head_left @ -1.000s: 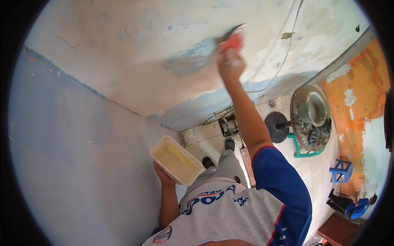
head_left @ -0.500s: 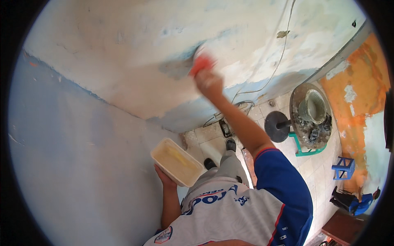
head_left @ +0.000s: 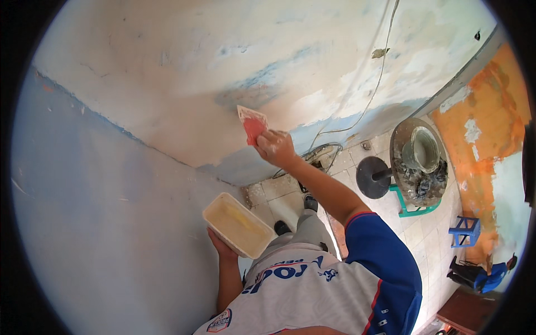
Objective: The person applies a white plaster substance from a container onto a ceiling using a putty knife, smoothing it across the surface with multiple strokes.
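Observation:
In my right hand point(head_left: 274, 147) is a red putty scraper point(head_left: 254, 126) with a pale, smeared blade edge. My fingers are closed on its near end, and it is held in front of the plastered wall point(head_left: 167, 106), which is beige with bluish bare patches. Whether the blade touches the wall I cannot tell. My left hand point(head_left: 222, 244) grips the side of a cream rectangular tub point(head_left: 209, 214) from below, lower and to the left. A pale, yellowish layer lies inside the tub.
To the right, a dirty round table point(head_left: 405, 184) carries a bucket point(head_left: 422, 149). Beside it are a dark round base point(head_left: 373, 177) and a green stool point(head_left: 416, 213). A blue stool point(head_left: 464, 231) stands farther off, near another person point(head_left: 486, 276). A cable point(head_left: 381, 78) hangs along the wall.
My right hand has moved down and slightly left with the scraper, away from the bluish patch. The scraper, blurred before, now shows sharply. My left hand still holds the tub in nearly the same place.

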Demonstrator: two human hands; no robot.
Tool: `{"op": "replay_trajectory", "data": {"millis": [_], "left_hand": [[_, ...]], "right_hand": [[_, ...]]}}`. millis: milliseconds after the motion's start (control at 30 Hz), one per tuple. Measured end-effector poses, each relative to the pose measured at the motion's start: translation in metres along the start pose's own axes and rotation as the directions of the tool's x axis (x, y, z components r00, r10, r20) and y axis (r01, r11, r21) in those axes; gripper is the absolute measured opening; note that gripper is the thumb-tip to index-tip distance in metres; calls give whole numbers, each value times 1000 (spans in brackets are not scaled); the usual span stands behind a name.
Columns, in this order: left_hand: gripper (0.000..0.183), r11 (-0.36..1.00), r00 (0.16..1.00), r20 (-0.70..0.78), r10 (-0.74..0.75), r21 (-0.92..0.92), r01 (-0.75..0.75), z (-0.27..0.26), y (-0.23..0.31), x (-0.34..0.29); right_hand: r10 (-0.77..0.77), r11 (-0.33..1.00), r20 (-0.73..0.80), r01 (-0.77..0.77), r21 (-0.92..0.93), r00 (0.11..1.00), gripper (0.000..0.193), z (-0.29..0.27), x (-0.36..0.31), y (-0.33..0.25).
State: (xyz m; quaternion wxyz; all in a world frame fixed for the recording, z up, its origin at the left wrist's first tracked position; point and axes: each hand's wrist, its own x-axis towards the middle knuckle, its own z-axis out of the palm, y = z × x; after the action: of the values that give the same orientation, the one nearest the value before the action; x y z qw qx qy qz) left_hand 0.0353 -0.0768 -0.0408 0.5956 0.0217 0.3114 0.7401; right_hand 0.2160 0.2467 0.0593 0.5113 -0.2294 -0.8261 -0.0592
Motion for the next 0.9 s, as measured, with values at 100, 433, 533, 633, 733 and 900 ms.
{"op": "replay_trajectory", "data": {"millis": [100, 433, 533, 633, 733, 900], "left_hand": [[77, 999, 999, -25, 30, 27, -29, -2, 0, -4], [77, 997, 999, -13, 35, 64, -34, 6, -8, -12], [76, 999, 999, 2, 32, 28, -32, 5, -6, -25], [76, 997, 997, -36, 70, 23, -69, -5, -6, -28], [76, 998, 998, 14, 64, 21, -64, -8, -10, -33], [76, 1000, 999, -44, 20, 5, -20, -12, -14, -33]], "right_hand": [[29, 985, -241, -69, -158, 970, 22, -18, 3, 38], [-122, 990, 73, 126, -57, 990, 11, 30, -26, 1], [-86, 993, -23, 88, 84, 996, 19, 8, -23, -16], [166, 964, -243, -209, -165, 956, 23, -28, -12, 82], [167, 871, -459, -348, -345, 873, 18, -71, 44, 126], [-23, 992, -95, 11, -123, 995, 21, 37, -8, 20]]}}
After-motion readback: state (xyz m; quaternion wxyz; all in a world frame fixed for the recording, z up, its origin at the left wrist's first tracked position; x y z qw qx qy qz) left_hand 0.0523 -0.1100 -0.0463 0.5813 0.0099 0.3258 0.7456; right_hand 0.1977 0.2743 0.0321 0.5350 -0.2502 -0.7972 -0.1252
